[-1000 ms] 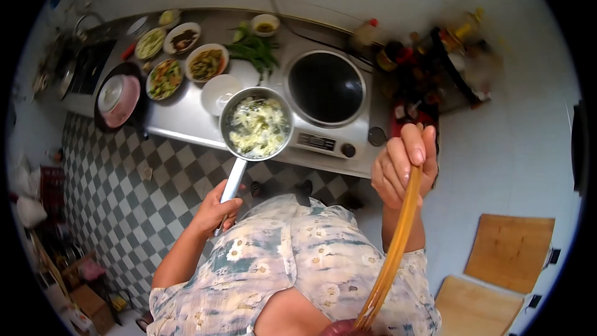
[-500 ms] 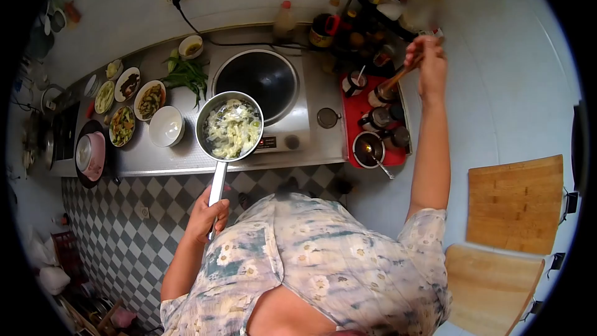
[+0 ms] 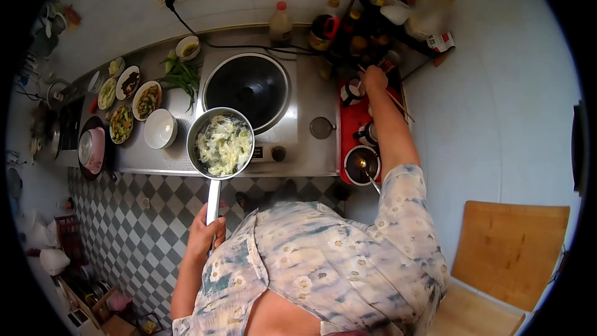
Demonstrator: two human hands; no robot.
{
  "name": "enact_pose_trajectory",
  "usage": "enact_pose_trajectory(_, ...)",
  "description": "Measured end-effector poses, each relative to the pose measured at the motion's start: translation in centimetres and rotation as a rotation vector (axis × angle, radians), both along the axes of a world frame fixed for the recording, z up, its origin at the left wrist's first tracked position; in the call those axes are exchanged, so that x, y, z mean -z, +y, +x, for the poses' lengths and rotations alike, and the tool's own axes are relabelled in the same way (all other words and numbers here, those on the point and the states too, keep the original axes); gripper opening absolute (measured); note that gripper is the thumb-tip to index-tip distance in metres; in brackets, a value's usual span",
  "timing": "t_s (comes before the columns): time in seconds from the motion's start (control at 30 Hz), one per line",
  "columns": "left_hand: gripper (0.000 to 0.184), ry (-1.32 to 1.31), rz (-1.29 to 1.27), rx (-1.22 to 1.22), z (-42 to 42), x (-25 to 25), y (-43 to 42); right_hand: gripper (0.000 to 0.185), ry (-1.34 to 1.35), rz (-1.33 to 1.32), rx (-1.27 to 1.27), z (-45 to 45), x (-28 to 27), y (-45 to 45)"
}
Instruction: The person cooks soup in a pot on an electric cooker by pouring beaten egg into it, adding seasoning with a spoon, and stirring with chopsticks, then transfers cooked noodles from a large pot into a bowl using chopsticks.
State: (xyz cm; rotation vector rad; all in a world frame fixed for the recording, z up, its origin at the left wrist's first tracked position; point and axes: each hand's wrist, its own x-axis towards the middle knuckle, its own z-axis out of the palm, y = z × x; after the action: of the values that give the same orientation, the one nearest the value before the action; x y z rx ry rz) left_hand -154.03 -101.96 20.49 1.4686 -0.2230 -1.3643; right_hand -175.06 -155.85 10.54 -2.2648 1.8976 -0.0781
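Both hands are curled, the left hand [image 3: 205, 234] around the pan handle [image 3: 214, 199], the right hand [image 3: 373, 79] around wooden chopsticks [image 3: 402, 108].

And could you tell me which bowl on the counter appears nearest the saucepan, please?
The empty white bowl, just left of the saucepan in view; the other bowls stand farther away.

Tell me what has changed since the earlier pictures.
The right hand has swung forward and to the right, from holding the chopsticks up to the mouth to reaching over the red tray. It still holds them; nothing was visibly let go. The left hand stays gripping the saucepan by its handle.
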Motion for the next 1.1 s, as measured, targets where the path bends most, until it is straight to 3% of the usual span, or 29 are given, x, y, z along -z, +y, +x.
enact_pose_trajectory(0.07, 0.037, -0.011, 0.009, -0.013, -0.4, -0.1, -0.2, 0.030, 0.029, 0.028, 0.032, -0.1, 2.7, -2.6)
enact_pose_trajectory(0.4, 0.037, 0.028, 0.013, -0.069, -1.2, 0.3, -1.0, 0.031, 0.012, 0.237, 0.011, -0.7, 1.2, -5.3)
enact_pose_trajectory(0.6, 0.038, 0.058, -0.010, -0.060, -1.5, -0.4, -2.0, 0.030, 0.053, 0.281, -0.078, -1.0, 3.2, -5.8)
enact_pose_trajectory(0.7, 0.038, 0.059, -0.009, -0.051, -1.6, -0.4, -2.2, 0.034, -0.204, 0.424, 0.052, -2.5, 4.9, -7.9)
enact_pose_trajectory(0.8, 0.037, 0.058, 0.006, -0.050, -1.8, -0.4, -2.6, 0.031, -0.437, 0.401, 0.139, -4.2, 4.4, -7.6)
enact_pose_trajectory(0.9, 0.037, 0.061, 0.010, -0.038, -1.8, -0.4, -2.9, 0.033, -0.557, 0.526, 0.233, -5.7, 3.1, -7.9)
enact_pose_trajectory(1.0, 0.037, 0.050, 0.003, -0.010, -1.8, -0.3, -3.1, 0.036, -0.463, 0.459, 0.191, -7.0, 2.5, -8.5)
enact_pose_trajectory(1.1, 0.036, 0.045, 0.004, 0.015, -1.8, -0.5, -3.7, 0.028, -0.647, 0.463, 0.285, -8.0, 1.4, -8.1)
